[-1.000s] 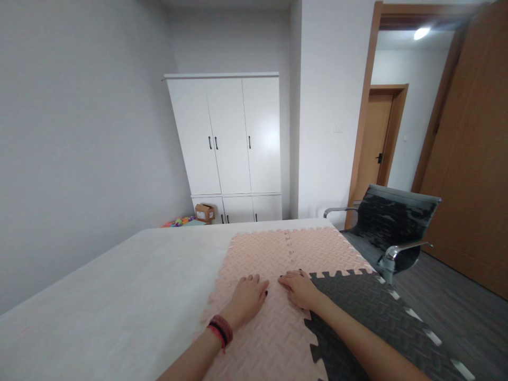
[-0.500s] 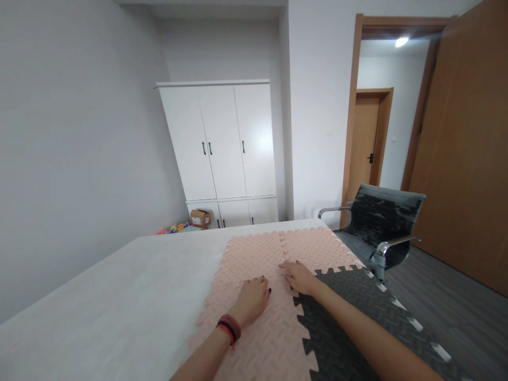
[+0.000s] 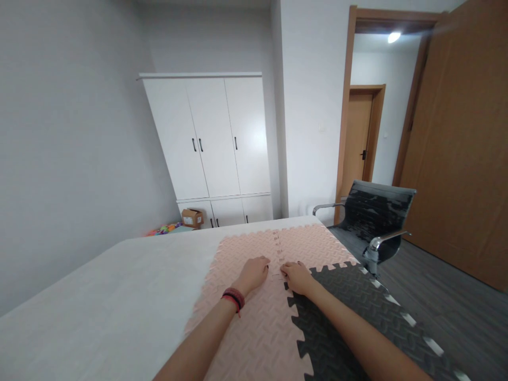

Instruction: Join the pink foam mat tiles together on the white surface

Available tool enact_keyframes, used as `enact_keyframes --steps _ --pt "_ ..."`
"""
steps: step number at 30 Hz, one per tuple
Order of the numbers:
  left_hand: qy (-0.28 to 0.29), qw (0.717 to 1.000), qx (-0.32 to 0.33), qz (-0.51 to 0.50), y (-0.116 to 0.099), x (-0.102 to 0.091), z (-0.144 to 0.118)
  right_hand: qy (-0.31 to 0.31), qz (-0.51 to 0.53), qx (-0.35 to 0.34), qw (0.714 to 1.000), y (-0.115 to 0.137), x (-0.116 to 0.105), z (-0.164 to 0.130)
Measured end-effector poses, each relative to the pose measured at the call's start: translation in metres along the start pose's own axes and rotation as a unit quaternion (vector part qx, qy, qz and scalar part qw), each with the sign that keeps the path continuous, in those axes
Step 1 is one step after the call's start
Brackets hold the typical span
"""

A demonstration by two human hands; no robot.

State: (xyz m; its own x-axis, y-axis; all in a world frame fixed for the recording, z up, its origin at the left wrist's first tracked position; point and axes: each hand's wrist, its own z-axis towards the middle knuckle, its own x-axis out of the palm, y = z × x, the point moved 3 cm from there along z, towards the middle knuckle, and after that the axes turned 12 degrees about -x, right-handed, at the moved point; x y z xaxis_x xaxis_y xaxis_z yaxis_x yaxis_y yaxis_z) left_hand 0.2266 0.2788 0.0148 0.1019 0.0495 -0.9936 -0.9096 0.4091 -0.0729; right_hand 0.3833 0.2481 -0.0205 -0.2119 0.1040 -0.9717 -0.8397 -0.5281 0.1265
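— Hands first: where do we have them?

— We have our left hand (image 3: 254, 273) flat, palm down, fingers loosely together, pressing on the near left pink foam tile (image 3: 254, 323). Our right hand (image 3: 297, 277) lies just beside it at three o'clock, also flat and gripping nothing, fingertips at the spot where the pink tiles and the dark grey foam tile (image 3: 353, 317) meet.

— And where do the tiles lie?

— On the white table (image 3: 119, 296) in front of us. Two more pink tiles sit at twelve o'clock from our hands, the far left one (image 3: 242, 251) and the far right one (image 3: 313, 246), toothed edges locked along a seam. The grey tile runs towards five o'clock, under our right forearm.

— What do we see beyond the table?

— At one to two o'clock, a black armchair (image 3: 375, 217). At eleven o'clock, a white wardrobe (image 3: 210, 137) with a cardboard box (image 3: 192, 217) at its foot. On our left wrist, red and black bracelets (image 3: 234, 299).
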Motion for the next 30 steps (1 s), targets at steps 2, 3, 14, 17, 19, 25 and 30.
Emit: enact_keyframes --steps 2,3,14,17,19,25,30 --pt "0.001 0.999 0.035 -0.01 -0.012 0.004 0.018 0.0 0.002 0.0 1.0 -0.002 0.0 -0.001" --pt "0.004 0.999 0.046 -0.012 -0.017 0.007 0.025 0.0 0.003 -0.002 1.0 -0.002 0.0 -0.001" --pt "0.0 0.998 0.056 -0.017 -0.025 0.035 0.048 0.029 0.043 -0.024 0.998 -0.045 -0.007 0.025" --pt "-0.001 0.998 0.056 -0.029 -0.022 0.037 0.051 0.012 0.033 -0.005 0.999 -0.065 -0.012 0.048" --pt "0.001 0.998 0.057 -0.038 -0.019 0.039 0.052 0.002 0.026 -0.01 1.0 -0.07 -0.01 0.061" --pt "0.016 0.994 0.078 -0.068 -0.008 0.042 0.057 0.026 0.016 -0.028 0.999 -0.07 0.012 0.08" --pt "0.024 0.992 0.088 -0.082 -0.003 0.043 0.061 0.04 0.013 -0.026 0.999 -0.082 0.007 0.095"
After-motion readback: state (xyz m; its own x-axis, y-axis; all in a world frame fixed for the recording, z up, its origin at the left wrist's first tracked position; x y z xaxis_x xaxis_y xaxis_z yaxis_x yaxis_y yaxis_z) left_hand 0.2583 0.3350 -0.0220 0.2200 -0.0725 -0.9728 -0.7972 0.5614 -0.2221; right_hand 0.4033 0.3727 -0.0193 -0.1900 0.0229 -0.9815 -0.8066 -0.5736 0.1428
